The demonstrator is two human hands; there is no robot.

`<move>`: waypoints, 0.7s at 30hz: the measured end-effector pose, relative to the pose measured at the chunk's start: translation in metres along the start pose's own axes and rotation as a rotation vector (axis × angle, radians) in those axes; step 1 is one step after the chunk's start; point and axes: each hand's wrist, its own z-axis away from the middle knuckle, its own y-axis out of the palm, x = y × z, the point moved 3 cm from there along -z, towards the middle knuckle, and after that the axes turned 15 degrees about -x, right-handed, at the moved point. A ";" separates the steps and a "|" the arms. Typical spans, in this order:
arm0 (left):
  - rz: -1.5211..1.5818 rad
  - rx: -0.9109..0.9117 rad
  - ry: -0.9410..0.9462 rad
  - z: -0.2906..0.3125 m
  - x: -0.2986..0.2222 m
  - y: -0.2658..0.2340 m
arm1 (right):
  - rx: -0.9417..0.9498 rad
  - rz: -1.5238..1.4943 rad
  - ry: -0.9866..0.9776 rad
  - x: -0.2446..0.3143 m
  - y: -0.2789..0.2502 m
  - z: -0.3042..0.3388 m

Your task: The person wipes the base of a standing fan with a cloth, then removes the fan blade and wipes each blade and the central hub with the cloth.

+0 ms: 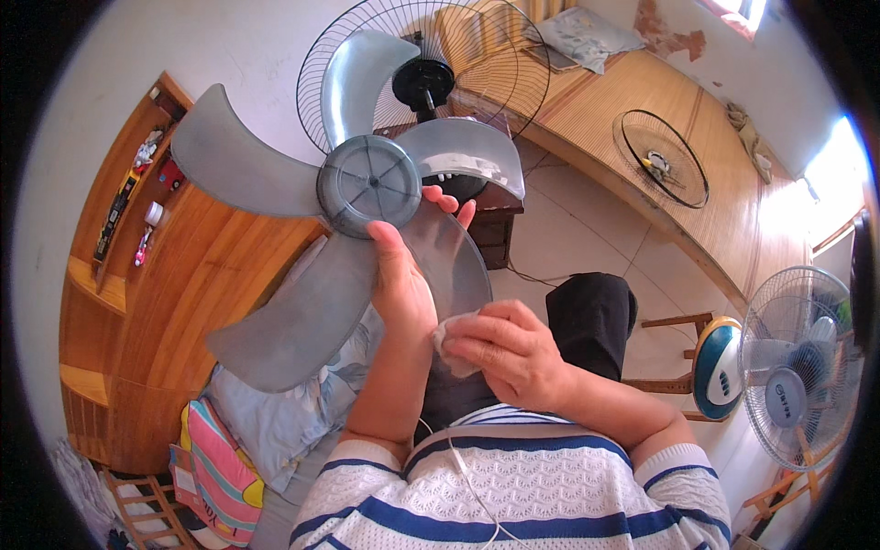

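A grey translucent fan blade (pixel 369 186) with a round ribbed hub and several wide blades is held up in front of me. My left hand (pixel 403 284) grips it near the hub: the thumb lies on the near side, and the fingertips show past a blade. My right hand (pixel 509 353) is closed round a crumpled white cloth (pixel 456 346), close to the edge of the lowest right blade and beside my left wrist. Beyond the blade stands the opened fan, its black motor and bare shaft (pixel 423 84) in front of a round wire rear guard.
A round wire front guard (pixel 662 160) lies on the wooden bed platform (pixel 587 119), with small parts inside its ring. At right stands another fan (pixel 786 394) near a wooden stool (pixel 662 385). A wooden headboard (pixel 211 275) and a pillow (pixel 275 426) are at left.
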 end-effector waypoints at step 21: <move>-0.183 0.169 -0.031 0.018 0.003 0.001 | -0.103 0.215 -0.339 -0.015 -0.007 -0.059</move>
